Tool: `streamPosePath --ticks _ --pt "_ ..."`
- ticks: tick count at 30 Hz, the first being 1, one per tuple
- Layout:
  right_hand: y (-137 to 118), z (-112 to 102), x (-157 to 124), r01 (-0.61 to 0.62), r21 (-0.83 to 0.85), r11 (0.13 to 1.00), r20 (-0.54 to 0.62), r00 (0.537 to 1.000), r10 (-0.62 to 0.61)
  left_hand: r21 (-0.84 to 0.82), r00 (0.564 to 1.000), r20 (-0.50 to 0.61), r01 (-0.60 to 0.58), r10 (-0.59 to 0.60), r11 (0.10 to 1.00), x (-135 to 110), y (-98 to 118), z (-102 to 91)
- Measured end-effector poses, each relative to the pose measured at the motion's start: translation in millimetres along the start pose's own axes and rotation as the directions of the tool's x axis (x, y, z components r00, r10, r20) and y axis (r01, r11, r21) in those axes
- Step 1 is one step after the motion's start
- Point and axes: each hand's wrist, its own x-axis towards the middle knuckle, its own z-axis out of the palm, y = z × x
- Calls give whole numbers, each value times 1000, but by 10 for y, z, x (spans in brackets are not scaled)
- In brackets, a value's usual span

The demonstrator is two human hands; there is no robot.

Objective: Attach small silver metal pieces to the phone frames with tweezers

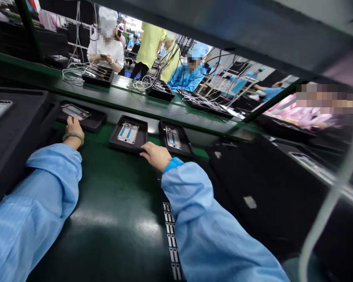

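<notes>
My left hand (73, 127) reaches out to the near edge of a black tray (97, 118) that holds a phone part (75, 111); its fingers curl over the tray's rim. My right hand (154, 154) rests on the near edge of a middle black tray (142, 135) with a phone part (128, 132) in it, fingers bent against the rim. A third black tray (187, 145) with a phone part (173, 137) lies just right of it. Both arms wear light blue sleeves.
A tall stack of black trays (14, 133) stands at the left, more black trays (270, 188) at the right. A strip of small labels (170, 235) lies on the green belt (114, 203). Other workers sit behind a green shelf (117, 96) with cables.
</notes>
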Motion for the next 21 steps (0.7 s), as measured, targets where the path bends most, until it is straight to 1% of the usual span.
streamPosePath --ticks 1,3,4,6,7,9,10,11,12,13,14,15,16,17,18,19,20,21 --pt "-83 -50 -171 28 2 1000 4 1000 -28 25 998 -38 51 -50 998 -13 -13 9" --pt "-279 -126 -548 92 14 996 32 995 -93 69 981 -113 168 -160 983 -44 11 56" --pt "-381 -147 -747 164 28 986 49 985 -165 84 972 -134 204 -191 975 -61 41 87" --pt "-574 -151 -1146 258 89 962 97 959 -266 106 966 -143 233 -217 967 -104 122 144" --pt "-657 -139 -1337 289 128 949 126 944 -304 115 970 -122 222 -208 968 -133 167 168" --pt "-786 -103 -1671 332 223 917 166 914 -371 127 990 -20 138 -136 982 -221 260 205" --pt "-824 -85 -1802 343 284 895 168 901 -399 126 996 56 62 -70 990 -285 307 219" --pt "-839 -69 -1903 347 363 865 147 895 -421 117 990 139 -30 14 993 -366 354 230" --pt "-828 -55 -1971 344 455 822 98 898 -430 100 970 221 -129 104 987 -462 401 236" --pt "-788 -40 -2006 332 551 766 21 911 -411 76 934 298 -228 196 971 -572 445 238" --pt "-721 -19 -2012 303 640 706 -68 938 -341 48 889 364 -316 278 948 -693 484 233" --pt "-629 12 -1995 256 717 648 -149 965 -216 21 837 421 -394 349 919 -818 517 221" --pt "-518 55 -1961 194 775 602 -210 977 -44 0 788 464 -457 405 889 -942 540 201" --pt "-397 114 -1921 78 820 566 -219 958 185 -13 743 497 -509 448 860 -1059 553 174" --pt "-274 186 -1880 -35 851 525 -205 896 394 -17 706 523 -551 477 834 -1164 557 141" --pt "-161 269 -1846 -129 875 467 -181 807 562 -9 680 543 -582 493 813 -1253 552 105" --pt "-64 357 -1821 -208 894 397 -131 725 676 14 671 554 -600 494 800 -1325 543 66" --pt "11 442 -1808 -246 914 323 -78 674 734 46 672 560 -609 484 792 -1381 536 28"
